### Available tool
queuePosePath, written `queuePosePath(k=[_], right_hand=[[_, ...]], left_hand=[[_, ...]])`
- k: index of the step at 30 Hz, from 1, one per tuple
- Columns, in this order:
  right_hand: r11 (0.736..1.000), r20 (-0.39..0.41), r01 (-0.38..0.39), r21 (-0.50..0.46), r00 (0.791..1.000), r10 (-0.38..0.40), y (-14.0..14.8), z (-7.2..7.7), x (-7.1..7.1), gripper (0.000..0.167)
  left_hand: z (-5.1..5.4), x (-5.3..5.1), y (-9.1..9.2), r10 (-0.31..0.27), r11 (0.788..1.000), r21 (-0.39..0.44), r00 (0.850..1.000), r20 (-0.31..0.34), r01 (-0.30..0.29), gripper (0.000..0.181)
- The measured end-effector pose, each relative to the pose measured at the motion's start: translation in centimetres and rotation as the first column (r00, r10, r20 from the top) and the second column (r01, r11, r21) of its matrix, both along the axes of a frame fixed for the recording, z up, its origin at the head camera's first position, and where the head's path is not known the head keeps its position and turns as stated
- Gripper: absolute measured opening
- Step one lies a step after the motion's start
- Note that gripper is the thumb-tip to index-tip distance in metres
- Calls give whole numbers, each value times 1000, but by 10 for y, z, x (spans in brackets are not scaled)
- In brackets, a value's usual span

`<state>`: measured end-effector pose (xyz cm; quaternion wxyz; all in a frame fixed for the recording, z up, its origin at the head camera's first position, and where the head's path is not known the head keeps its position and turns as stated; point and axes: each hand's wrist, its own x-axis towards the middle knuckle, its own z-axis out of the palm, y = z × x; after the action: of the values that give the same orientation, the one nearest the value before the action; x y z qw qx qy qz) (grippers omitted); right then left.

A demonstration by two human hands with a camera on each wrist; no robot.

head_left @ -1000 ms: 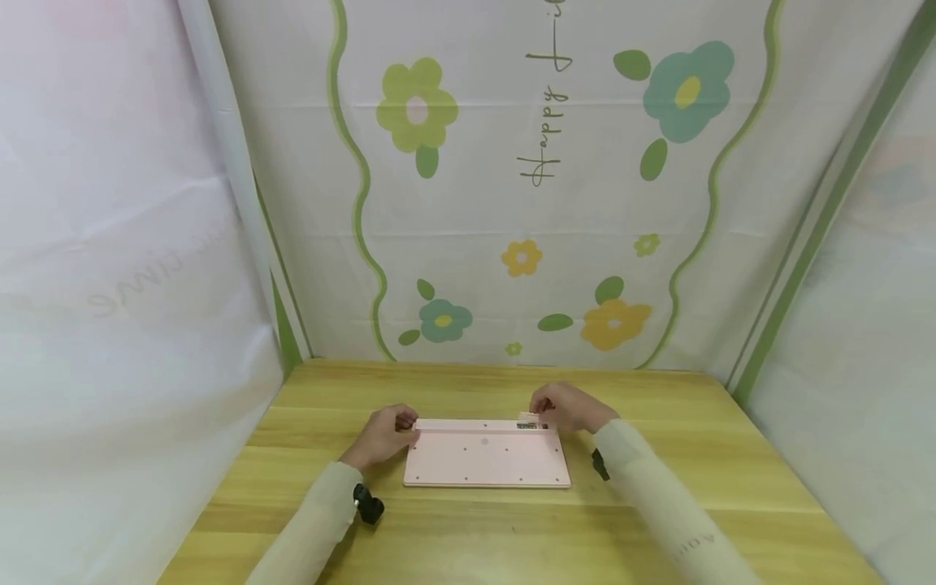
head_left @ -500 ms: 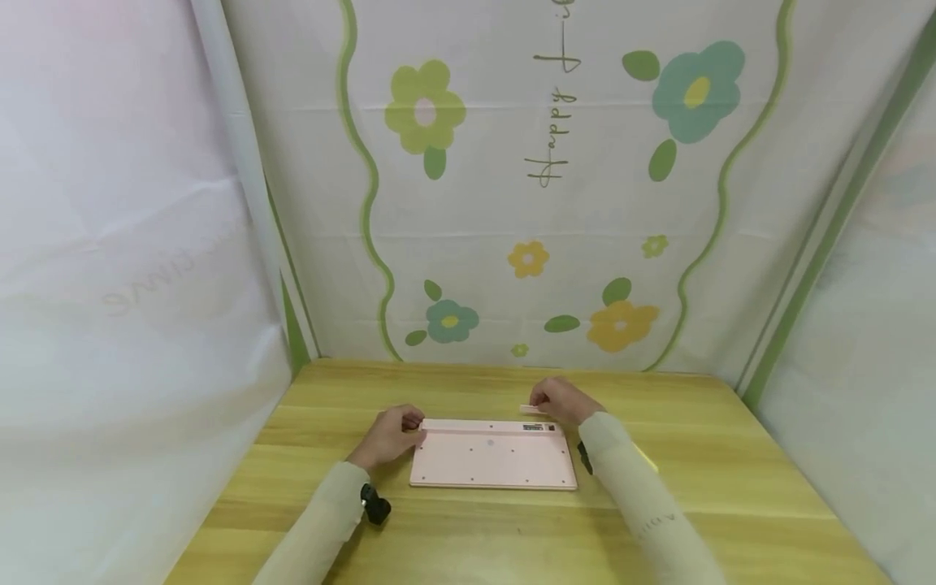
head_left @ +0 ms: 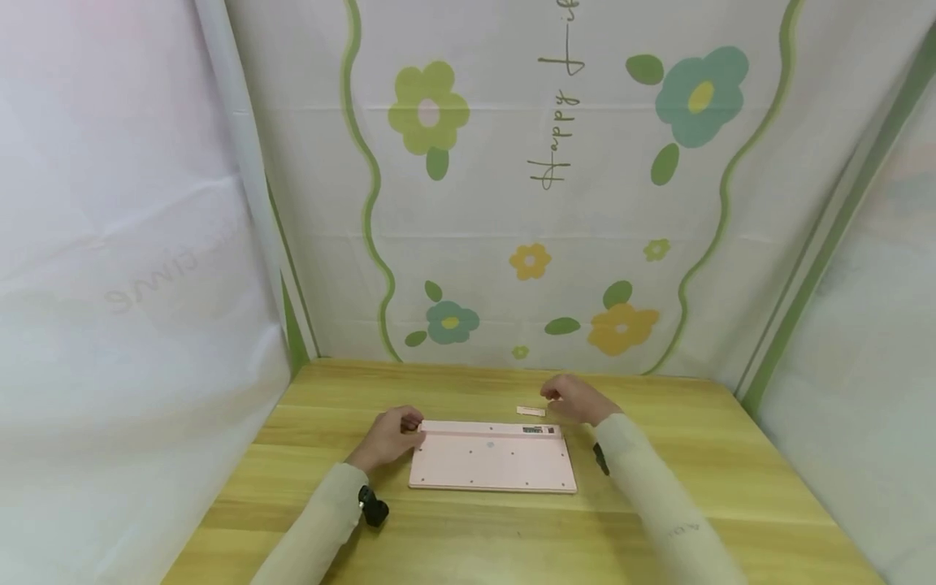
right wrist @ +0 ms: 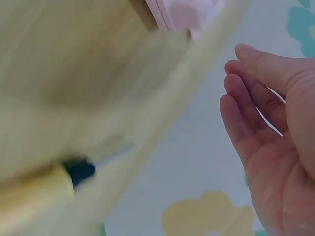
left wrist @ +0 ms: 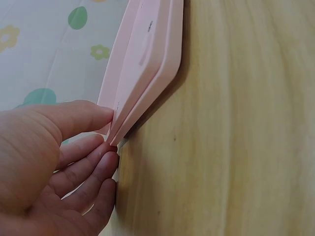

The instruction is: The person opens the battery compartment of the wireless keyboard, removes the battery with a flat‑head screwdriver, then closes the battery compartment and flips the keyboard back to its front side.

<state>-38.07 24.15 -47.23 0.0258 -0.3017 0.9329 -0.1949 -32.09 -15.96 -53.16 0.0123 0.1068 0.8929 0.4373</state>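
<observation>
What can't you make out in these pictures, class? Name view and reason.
Yellow-handled tool, right wrist view: blurred tip; handle end cut off by the left edge.
Pink board, head view: its underside, turned toward the table, is hidden by the board itself.
Slot in the board, head view: contents too small to tell.
Wall writing, head view: cut off by the top edge.

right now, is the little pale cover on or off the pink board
Off. The little pale cover lies on the table beyond the pink board, whose dark slot shows uncovered.
</observation>
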Motion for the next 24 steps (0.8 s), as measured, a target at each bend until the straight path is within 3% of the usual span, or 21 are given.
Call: queuePosePath(k=[6, 11, 14, 19, 24], right_hand=[[1000, -52, -17, 17, 999, 18, 30, 30, 15, 25], [999, -64, 25, 21, 998, -24, 62, 36, 32, 24], [998, -68, 54, 16, 996, -52, 80, 33, 43, 24], [994, -91, 106, -8, 990, -106, 106, 15, 62, 27], [976, -13, 209, -56, 978, -210, 123, -9, 80, 34]], left_hand=[[5, -1, -2, 6, 1000, 9, 1000, -1, -6, 26], [4, -4, -5, 1, 1000, -5, 1000, -10, -1, 25], [6, -3, -5, 5, 1000, -12, 1000, -11, -5, 25], [6, 1, -3, 5, 1000, -13, 1000, -6, -5, 25], [4, 2, 0, -3, 1000, -4, 1000, -3, 3, 25]])
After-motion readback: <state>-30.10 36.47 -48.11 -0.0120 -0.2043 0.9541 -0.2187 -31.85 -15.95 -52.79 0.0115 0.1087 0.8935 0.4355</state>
